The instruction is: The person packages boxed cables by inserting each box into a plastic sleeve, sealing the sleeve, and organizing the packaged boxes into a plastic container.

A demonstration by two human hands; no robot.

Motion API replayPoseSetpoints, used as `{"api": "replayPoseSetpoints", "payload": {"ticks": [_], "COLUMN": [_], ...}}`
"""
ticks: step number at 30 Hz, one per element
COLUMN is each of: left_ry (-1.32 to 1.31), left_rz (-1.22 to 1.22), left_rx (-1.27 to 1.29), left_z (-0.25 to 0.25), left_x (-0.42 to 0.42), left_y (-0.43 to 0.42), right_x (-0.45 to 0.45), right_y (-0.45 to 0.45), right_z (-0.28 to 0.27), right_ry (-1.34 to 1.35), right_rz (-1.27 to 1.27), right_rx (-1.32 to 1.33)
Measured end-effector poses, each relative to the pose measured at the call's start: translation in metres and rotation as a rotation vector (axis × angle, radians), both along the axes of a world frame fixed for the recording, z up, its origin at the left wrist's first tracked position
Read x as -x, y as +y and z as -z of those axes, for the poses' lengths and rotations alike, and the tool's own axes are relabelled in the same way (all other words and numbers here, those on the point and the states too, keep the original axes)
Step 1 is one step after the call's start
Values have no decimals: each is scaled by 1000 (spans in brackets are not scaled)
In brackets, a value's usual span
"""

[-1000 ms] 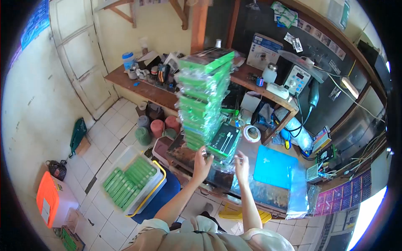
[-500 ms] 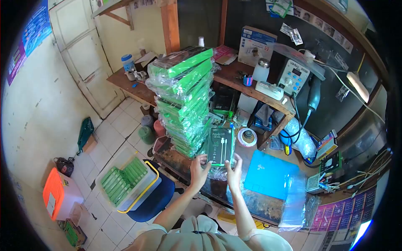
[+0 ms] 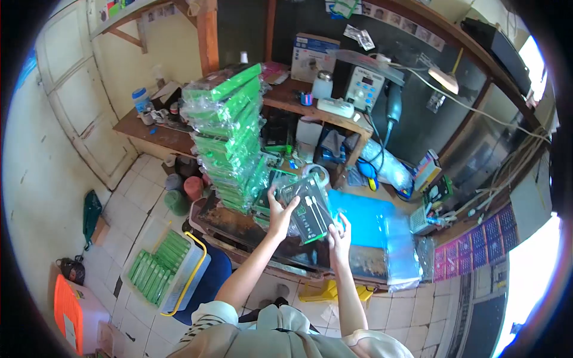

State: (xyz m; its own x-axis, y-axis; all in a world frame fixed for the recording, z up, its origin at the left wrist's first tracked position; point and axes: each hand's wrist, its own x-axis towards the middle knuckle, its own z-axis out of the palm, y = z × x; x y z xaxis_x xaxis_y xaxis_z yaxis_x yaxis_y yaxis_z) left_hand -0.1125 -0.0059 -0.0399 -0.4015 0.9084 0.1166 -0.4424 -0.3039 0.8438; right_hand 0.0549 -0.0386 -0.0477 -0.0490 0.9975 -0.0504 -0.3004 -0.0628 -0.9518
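A flat black box with green edges and a white charging cable pictured on it (image 3: 310,210) is tilted between my hands over the front of the bench. My left hand (image 3: 280,213) grips its left side, thumb across the front. At the lower right corner, my right hand (image 3: 340,235) has its fingers pinched on the box edge. Just left of the box rises a tall stack of green boxes in clear plastic wrap (image 3: 230,137). A blue mat (image 3: 364,216) lies to the right, with clear plastic sleeves (image 3: 404,250) beside it.
A clear bin (image 3: 191,271) of green boxes, with a yellow handle, stands low on the left. A soldering station (image 3: 364,88) and a white bottle (image 3: 323,85) sit on the raised shelf. An orange-lidded box (image 3: 67,316) is at the far left.
The box has been turned from upright to slanted, and my hands have shifted with it to its left side and lower right corner. My view has swung to the right.
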Motion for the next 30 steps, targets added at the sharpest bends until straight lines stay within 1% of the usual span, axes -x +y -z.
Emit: {"api": "replayPoseSetpoints", "payload": {"ticks": [1,2,3,4,5,6,8,9,11,12,14,15,16,19,20,23,25,26,27,28,29,30], "left_ry": [-15,-23,-71,-118,-17,-135,-73,-69,-111,-172,-234,-277,-273,-178,-191,-146,38,40,60,78,69,120], "left_rz": [-25,-1,-12,-21,-55,94,138,146,119,79,67,88,44,-171,-135,-232,-168,-168,-88,-9,31,30], "left_rx": [-58,-52,-54,-58,-77,-102,-128,-122,-31,-89,-33,17,24,46,119,46,115,118,134,147,130,110], "left_z": [1,1,0,-2,-4,-4,-1,1,6,9,0,-5,-1,-8,-10,1,14,23,31,35,35,40], "left_x": [-8,-17,-25,-33,-42,-49,-65,-68,-74,-74,-63,-55,-48,-36,-32,-27,-25,-27,-28,-29,-35,-41], "left_y": [-2,-5,-8,-12,-16,-19,-27,-29,-27,-19,-8,-4,2,10,5,10,6,5,3,0,-6,-9], "right_x": [1,-2,-5,-8,-9,-7,-22,-29,-46,-56,-74,-80,-87,-118,-127,-144,-159,-167,-169,-161,-160,-159], "right_y": [-5,-8,-11,-16,-22,-28,-34,-36,-40,-41,-43,-43,-42,-38,-35,-24,-11,-3,6,6,16,25], "right_z": [8,18,24,30,35,22,26,23,25,25,23,21,20,22,20,6,4,2,-3,-31,-41,-51], "right_ry": [153,307,394,390,399,407,371,310,213,169,112,84,57,27,8,-29,-51,-230,-408,-344,-486,-628], "right_rz": [71,144,75,40,42,45,45,62,97,93,82,116,148,197,207,213,217,278,336,335,388,440], "right_rx": [41,75,98,139,159,174,178,176,144,150,121,106,88,74,71,40,11,-37,-85,-85,-252,-423]}}
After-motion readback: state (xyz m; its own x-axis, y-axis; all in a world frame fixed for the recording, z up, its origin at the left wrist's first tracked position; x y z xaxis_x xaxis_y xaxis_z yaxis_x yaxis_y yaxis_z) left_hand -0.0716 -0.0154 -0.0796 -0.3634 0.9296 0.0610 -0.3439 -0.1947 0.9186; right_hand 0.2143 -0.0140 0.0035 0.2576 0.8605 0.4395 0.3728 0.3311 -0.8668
